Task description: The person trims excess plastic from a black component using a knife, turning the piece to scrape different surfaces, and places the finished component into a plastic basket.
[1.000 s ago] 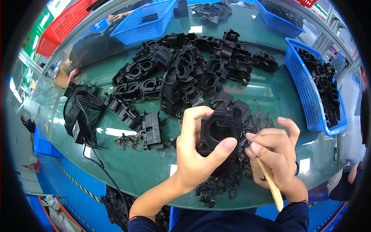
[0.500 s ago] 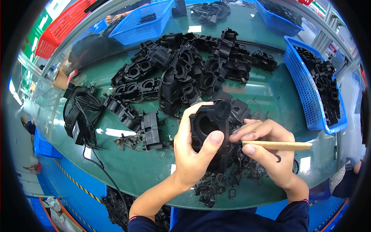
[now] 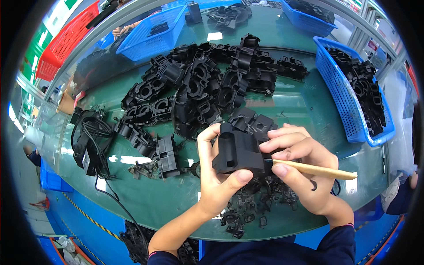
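Black plastic housing (image 3: 237,153), held above the green surface (image 3: 304,110), had turned its solid face up; the left hand (image 3: 218,181) stayed clamped on it while the right hand (image 3: 304,170), gripping a wooden-handled tool (image 3: 316,169), had swung level against its edge, suggesting trimming continued.

A heap of black moulded plastic parts (image 3: 207,84) covers the green table (image 3: 304,110), with blue baskets (image 3: 349,106) beside it, a red basket (image 3: 62,48) and coiled black cables (image 3: 90,141) at left.

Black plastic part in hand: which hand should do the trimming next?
Right. The right hand grips the tan wooden-handled tool, its tip at the black plastic moulded part. The left hand is fully wrapped around that part, steadying it.
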The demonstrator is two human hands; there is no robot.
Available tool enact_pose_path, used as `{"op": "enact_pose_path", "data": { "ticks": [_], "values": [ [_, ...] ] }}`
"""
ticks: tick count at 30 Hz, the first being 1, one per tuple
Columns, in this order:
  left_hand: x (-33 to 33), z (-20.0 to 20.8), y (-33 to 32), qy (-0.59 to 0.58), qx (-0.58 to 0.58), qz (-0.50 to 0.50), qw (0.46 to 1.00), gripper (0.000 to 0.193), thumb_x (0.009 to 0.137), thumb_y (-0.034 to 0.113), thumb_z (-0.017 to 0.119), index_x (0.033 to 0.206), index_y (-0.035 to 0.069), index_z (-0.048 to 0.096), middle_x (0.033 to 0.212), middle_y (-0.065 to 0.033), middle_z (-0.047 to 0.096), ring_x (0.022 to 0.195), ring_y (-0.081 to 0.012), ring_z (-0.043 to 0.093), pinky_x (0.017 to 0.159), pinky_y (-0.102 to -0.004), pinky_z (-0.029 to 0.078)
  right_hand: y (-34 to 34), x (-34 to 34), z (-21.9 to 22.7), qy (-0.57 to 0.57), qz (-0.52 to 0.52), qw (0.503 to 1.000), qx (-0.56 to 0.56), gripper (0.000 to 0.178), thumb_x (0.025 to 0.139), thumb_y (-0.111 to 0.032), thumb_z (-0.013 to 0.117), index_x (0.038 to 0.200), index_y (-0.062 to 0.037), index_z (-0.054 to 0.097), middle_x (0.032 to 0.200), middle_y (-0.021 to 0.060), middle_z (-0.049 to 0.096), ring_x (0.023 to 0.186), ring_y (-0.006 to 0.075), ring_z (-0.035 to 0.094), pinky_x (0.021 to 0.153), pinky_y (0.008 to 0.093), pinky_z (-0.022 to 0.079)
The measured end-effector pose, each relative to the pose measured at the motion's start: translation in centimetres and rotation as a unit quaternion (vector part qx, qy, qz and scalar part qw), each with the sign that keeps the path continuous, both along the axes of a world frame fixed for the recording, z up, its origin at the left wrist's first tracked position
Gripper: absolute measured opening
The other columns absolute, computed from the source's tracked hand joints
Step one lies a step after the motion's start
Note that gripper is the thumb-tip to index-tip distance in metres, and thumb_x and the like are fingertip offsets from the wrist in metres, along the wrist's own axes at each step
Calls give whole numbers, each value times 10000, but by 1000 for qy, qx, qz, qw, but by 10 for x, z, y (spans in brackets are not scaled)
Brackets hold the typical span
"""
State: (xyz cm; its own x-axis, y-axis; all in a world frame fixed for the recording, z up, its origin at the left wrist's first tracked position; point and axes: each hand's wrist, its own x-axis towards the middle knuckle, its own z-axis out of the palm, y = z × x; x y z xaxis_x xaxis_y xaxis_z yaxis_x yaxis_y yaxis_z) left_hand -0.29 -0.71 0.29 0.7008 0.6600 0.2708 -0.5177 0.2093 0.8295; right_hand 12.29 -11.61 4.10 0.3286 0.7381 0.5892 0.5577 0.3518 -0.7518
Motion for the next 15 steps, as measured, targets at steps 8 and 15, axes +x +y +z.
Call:
{"op": "enact_pose_path", "data": {
  "ticks": [8,15],
  "values": [
    [-6,-7,0,36,-82,-52,995,719,704,196,748,1240,43,294,1103,-89,459,998,-153,494,863,-299,431,-3,0,5,-36,5,999,-1,136,746,-34,693,834,-37,590,977,131,664,994,290,600,934,462,380],
    [-5,-10,-1,25,-53,-57,997,722,704,206,740,1242,42,287,1132,-97,443,1017,-163,486,871,-315,432,0,-5,0,-64,-14,997,29,172,708,-23,711,814,-36,576,928,130,667,971,305,595,911,481,385]
  ]
}}
